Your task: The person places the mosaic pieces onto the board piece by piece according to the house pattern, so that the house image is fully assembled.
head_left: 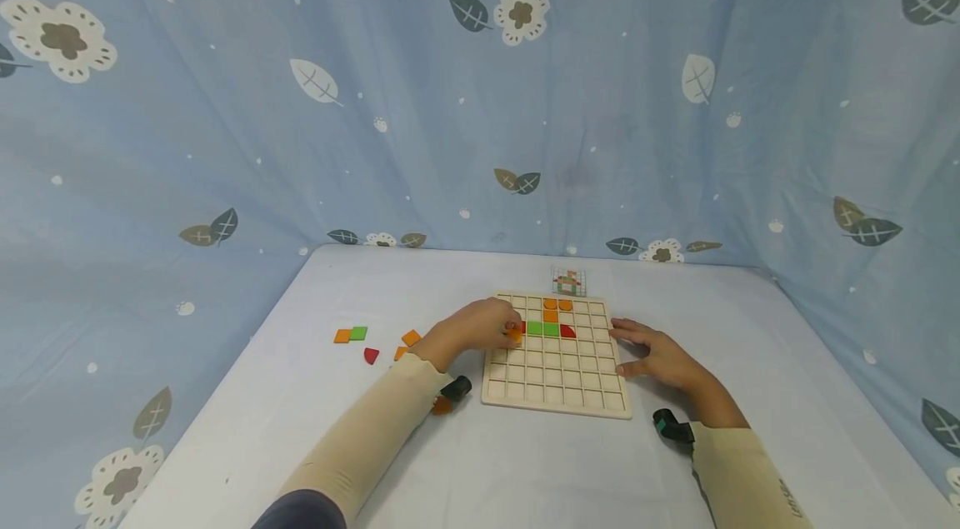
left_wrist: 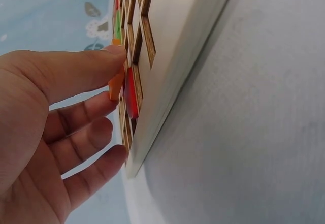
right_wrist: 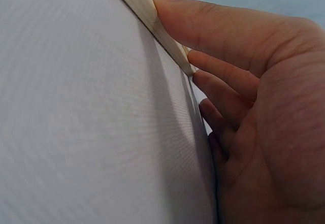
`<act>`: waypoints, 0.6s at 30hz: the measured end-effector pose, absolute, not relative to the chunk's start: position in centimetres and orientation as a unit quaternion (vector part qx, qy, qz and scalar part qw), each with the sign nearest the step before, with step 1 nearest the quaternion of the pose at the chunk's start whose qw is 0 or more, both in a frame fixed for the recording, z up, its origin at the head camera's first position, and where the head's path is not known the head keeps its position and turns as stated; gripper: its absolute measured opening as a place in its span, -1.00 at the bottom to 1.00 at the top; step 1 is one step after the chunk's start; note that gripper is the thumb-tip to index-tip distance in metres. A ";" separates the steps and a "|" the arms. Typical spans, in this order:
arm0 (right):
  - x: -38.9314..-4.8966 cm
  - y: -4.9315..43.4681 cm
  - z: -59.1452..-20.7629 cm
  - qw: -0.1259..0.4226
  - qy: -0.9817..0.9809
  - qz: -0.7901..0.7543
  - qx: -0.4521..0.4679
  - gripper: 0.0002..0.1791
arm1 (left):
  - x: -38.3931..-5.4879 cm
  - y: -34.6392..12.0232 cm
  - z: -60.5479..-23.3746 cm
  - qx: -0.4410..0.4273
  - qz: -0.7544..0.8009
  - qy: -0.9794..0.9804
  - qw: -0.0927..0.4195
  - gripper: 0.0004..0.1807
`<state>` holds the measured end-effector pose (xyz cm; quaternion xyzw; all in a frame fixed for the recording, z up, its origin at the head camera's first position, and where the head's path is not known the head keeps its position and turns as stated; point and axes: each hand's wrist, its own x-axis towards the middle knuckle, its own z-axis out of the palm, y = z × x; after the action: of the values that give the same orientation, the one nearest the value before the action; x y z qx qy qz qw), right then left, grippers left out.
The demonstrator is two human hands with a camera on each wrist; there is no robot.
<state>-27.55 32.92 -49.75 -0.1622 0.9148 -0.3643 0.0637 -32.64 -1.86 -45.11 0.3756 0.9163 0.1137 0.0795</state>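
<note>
The left hand point(head_left: 483, 325) pinches a thin orange tile point(left_wrist: 116, 85) between thumb and forefinger over the left side of a wooden grid board point(head_left: 558, 375). Just under that tile, a red piece point(left_wrist: 133, 94) sits in a cell near the board's edge. The row there also bears green squares point(head_left: 551, 329) and a red quarter-round piece point(head_left: 567, 331). Above them are an orange square point(head_left: 551, 316) and two orange pieces with curved outlines point(head_left: 566, 306). At the board's right edge, the right hand point(head_left: 660, 358) rests with thumb and fingers spread, touching the rim.
A small printed card point(head_left: 570, 282) with a coloured pattern lies behind the board. Loose to the left are a green square point(head_left: 358, 333), an orange square point(head_left: 342, 336), a red piece point(head_left: 371, 356) and more orange tiles point(head_left: 411, 338). Another orange piece point(head_left: 442, 406) lies partly under the left wrist.
</note>
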 end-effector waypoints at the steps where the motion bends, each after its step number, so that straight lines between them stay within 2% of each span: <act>1: -27.6 32.9 -49.7 0.063 0.915 -0.364 -0.164 -0.10 | -32.6 -1.8 -45.1 0.377 0.114 0.916 0.080 -0.76; 18: -27.5 32.7 -49.6 0.068 0.913 -0.371 -0.155 -0.10 | -32.4 -1.3 -45.0 0.396 0.109 0.909 0.077 -0.87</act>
<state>-27.46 32.73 -49.57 -0.1550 0.9130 -0.3713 0.0676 -32.43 -1.33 -45.02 0.3956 0.9086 0.1095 0.0772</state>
